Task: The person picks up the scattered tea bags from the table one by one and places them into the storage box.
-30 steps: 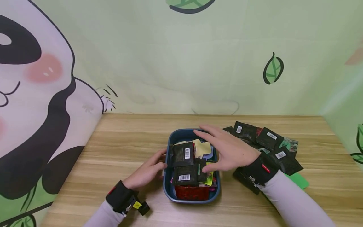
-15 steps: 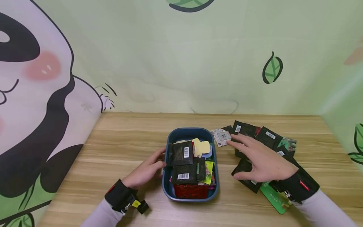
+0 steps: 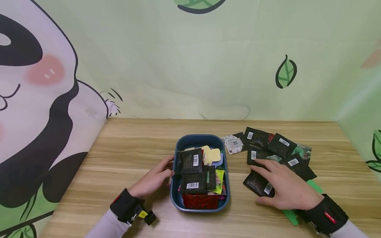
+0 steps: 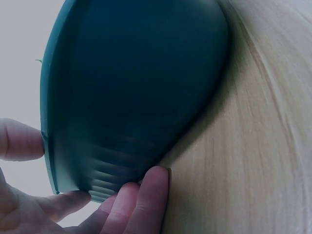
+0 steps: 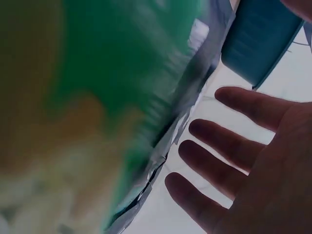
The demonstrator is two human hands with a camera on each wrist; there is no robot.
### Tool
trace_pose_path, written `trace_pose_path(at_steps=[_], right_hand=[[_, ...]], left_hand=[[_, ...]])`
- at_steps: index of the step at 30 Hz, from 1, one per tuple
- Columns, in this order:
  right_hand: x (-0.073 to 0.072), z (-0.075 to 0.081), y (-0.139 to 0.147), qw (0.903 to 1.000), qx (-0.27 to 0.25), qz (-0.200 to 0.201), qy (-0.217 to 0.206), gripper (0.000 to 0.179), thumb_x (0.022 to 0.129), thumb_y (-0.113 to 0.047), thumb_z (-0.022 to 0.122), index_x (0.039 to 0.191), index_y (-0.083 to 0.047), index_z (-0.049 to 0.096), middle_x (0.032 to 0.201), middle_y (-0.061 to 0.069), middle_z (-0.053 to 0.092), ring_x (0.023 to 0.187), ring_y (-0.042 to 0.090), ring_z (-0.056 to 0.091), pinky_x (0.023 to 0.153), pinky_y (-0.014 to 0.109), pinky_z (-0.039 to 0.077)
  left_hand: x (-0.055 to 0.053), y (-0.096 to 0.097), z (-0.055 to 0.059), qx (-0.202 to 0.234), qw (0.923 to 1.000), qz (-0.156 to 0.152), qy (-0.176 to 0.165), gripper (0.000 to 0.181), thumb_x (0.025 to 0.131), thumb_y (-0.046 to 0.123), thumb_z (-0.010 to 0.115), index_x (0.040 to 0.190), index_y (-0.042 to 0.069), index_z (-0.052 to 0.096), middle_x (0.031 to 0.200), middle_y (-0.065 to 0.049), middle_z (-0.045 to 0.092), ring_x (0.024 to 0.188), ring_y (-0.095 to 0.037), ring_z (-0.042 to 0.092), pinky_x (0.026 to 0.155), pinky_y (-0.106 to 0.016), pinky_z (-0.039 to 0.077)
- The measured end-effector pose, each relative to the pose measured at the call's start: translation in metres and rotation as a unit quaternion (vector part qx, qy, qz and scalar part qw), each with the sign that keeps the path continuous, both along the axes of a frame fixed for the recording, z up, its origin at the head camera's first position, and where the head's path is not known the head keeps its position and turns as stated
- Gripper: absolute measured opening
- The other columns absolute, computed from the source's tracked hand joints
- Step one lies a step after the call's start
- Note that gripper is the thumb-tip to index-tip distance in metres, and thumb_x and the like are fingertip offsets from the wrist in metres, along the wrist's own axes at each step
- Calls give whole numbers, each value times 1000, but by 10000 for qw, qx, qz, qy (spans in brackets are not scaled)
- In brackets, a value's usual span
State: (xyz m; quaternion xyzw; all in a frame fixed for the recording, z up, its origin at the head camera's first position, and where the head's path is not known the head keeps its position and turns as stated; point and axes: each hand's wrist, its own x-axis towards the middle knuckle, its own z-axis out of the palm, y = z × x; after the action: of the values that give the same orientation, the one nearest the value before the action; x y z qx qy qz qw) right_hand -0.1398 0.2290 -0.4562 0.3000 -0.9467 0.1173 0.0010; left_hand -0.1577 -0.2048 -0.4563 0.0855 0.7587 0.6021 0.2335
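Note:
A dark blue plastic basket (image 3: 190,141) stands mid-table with several small packets inside. My left hand (image 3: 152,181) rests against its left side; in the left wrist view, the thumb (image 4: 22,140) touches the rim and the other fingers meet the ridged wall. To the right, my right hand (image 3: 288,186) hovers over a loose pile of packets, fingers spread and holding nothing. A black packet (image 3: 259,182) with a barcode lies beside its fingertips. Beneath the palm, a green packet (image 3: 290,216) is partly hidden; it fills much of the right wrist view.
More black packets, such as one black packet (image 3: 282,144) with a white label, overlap at the back right. A white patterned packet (image 3: 233,144) lies near the basket's far right corner. Inside the basket are black packets (image 3: 191,162), a red packet (image 3: 200,201) and cream-coloured pieces (image 3: 211,154).
My right hand has moved right, from above the basket to over the packet pile, then slightly lower and nearer. A white packet came into view. The left hand and basket have stayed put.

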Motion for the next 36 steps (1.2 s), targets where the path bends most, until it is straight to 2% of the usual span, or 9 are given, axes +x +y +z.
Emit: trace_pose_path(at_steps=[8, 13, 22, 31, 36], right_hand=[[6, -6, -1, 9995, 60, -148, 261, 94, 72, -78, 62, 144, -17, 55, 140, 7, 51, 124, 27, 51, 95, 53, 45], [6, -6, -2, 9994, 87, -175, 276, 92, 74, -76, 62, 142, -15, 56, 133, 5, 54, 113, 21, 56, 89, 48, 49], [4, -3, -9, 9997, 159, -174, 116, 75, 74, -56, 76, 134, -13, 64, 123, 1, 57, 102, 14, 55, 83, 37, 51], [1, -2, -18, 9999, 143, -39, 3, 66, 72, -42, 78, 132, -16, 66, 119, -2, 54, 95, 12, 50, 81, 35, 49], [-2, 1, -24, 9999, 12, 53, 115, 62, 73, -37, 76, 131, -16, 66, 119, -3, 52, 97, 12, 48, 81, 34, 47]], left_hand=[[-1, 0, 0, 36, 10000, 2, -51, 61, 99, 17, 44, 158, 18, 29, 151, -16, 40, 129, -35, 45, 93, -49, 50], [-1, 0, 0, 58, 10000, 7, -64, 62, 99, 17, 45, 158, 18, 29, 152, -16, 39, 129, -35, 45, 93, -49, 50], [-2, 0, 1, -2, 10000, -3, -46, 60, 99, 18, 45, 157, 18, 30, 151, -15, 40, 129, -34, 46, 93, -48, 50], [-1, 0, 0, -55, 10000, -2, -17, 61, 99, 19, 45, 158, 18, 29, 152, -16, 40, 129, -35, 46, 93, -48, 50], [-1, 0, -1, -13, 10000, -13, -23, 61, 99, 18, 45, 158, 19, 29, 151, -16, 40, 128, -35, 47, 92, -48, 50]])
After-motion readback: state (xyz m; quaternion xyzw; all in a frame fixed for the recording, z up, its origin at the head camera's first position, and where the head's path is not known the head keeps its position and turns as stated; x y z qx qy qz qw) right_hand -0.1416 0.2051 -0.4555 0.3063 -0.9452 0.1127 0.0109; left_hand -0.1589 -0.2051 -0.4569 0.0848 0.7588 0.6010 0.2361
